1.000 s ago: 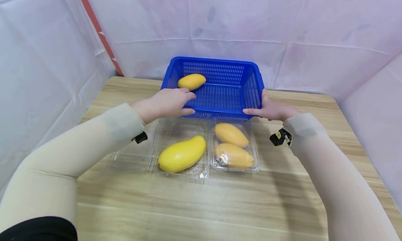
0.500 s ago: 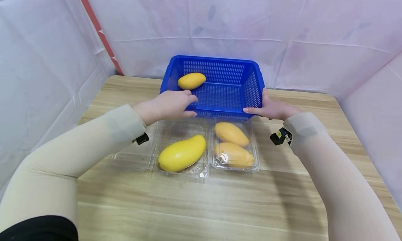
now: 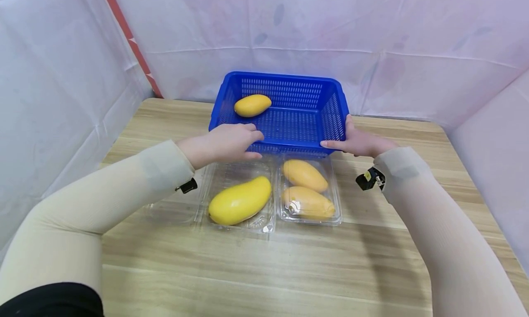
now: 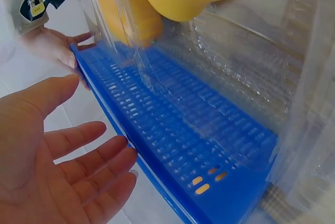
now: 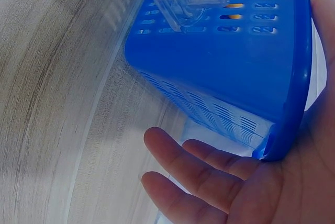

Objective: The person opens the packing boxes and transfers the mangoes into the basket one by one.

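I have my left grip (image 3: 231, 142) apart near the blue rectangular plastic basket (image 3: 293, 126); my right grip (image 3: 358, 141), also apart, touches its corner.

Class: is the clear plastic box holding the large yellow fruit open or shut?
Open: its transparent lid lies folded back, left of the large yellow fruit.

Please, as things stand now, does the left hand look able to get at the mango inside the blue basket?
Very likely yes. The left hand is empty at the near side of the open-topped blue basket, and the mango lies beyond it, with nothing seen covering it.
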A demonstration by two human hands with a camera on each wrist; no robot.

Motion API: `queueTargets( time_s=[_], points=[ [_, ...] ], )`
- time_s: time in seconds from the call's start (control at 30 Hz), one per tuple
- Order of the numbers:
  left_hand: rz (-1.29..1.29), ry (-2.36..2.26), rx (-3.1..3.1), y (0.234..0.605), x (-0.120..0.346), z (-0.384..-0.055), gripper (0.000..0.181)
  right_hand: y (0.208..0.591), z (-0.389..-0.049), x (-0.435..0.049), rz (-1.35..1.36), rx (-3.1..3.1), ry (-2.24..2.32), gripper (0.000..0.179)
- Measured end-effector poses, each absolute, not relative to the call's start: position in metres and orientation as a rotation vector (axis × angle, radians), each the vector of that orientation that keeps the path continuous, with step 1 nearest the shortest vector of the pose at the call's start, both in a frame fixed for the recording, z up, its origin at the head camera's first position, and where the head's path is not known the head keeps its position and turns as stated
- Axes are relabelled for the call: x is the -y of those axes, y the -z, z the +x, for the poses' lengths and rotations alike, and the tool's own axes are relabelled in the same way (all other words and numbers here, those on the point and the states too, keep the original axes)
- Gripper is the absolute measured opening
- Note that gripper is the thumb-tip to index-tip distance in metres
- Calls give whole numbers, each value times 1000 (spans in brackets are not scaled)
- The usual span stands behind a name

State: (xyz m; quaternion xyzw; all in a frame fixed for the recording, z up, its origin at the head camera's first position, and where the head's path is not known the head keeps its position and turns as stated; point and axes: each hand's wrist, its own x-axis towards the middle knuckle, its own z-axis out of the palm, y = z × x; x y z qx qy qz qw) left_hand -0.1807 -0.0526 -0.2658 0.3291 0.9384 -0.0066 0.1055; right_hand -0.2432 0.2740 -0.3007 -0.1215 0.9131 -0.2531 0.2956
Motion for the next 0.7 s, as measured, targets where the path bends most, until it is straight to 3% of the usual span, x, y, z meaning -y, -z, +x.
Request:
queueTargets(
  time_s=[0.7],
  points=[
    [1057, 103, -2640, 275, 42, -166, 47, 301, -244, -274, -307, -2413, 676, 118]
  ],
)
